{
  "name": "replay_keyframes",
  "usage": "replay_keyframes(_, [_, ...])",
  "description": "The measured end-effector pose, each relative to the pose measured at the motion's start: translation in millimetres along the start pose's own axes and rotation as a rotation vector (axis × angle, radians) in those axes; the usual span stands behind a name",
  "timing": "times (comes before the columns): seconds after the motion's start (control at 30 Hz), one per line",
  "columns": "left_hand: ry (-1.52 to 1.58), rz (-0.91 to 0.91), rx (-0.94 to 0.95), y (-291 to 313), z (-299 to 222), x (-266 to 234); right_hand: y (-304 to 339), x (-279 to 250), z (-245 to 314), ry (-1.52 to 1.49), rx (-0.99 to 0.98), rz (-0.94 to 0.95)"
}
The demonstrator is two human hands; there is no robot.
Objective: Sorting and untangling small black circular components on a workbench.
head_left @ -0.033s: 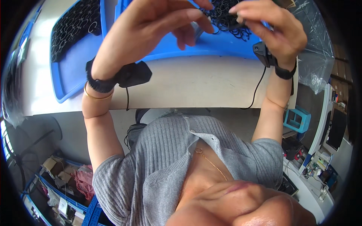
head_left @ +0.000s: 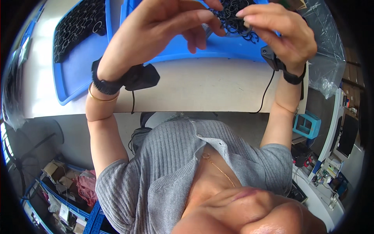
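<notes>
My left hand (head_left: 167, 27) hovers over the near side of a blue tray (head_left: 171, 52), fingers curled loosely and spread apart, with no held thing showing. To its right is my right hand (head_left: 286, 31), its thumb and fingertips drawn together in a pinch. Whatever sits in that pinch blends into the dark pile behind and cannot be made out. Black open rings (head_left: 233, 23), some with small notched ends, lie heaped in the tray beyond and between both hands. A black strapped device is on each wrist.
Left of my arm, a second blue tray (head_left: 62, 84) holds many black rings (head_left: 80, 29). Clear plastic sheeting (head_left: 325, 54) hangs at the table's right end. Thin black cables run from the wrist devices over the table's near edge (head_left: 194, 111). Shelves with cloth (head_left: 85, 187) stand lower left.
My left hand has shifted slightly right, toward my right hand. The right hand stays almost in place, its fingertips a little lower.
</notes>
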State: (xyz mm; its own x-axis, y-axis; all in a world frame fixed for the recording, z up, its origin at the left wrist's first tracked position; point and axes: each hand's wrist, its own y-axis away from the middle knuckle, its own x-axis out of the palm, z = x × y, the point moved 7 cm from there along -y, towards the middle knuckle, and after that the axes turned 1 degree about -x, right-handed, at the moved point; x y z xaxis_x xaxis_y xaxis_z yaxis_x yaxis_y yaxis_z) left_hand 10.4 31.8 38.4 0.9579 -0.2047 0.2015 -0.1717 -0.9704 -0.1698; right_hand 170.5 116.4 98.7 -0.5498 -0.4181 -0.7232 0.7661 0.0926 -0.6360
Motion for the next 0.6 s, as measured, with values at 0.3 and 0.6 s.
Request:
replay_keyframes(0.3, [0.138,0.134,-0.020,-5.2,9.8,-6.2,-2.5,12.7,25.9,0.096,-0.237,0.049])
replay_keyframes(0.6, [0.017,-0.092,0.219,-3.2,-4.1,-15.8,19.8,19.9,-14.3,-0.359,0.283,-0.240])
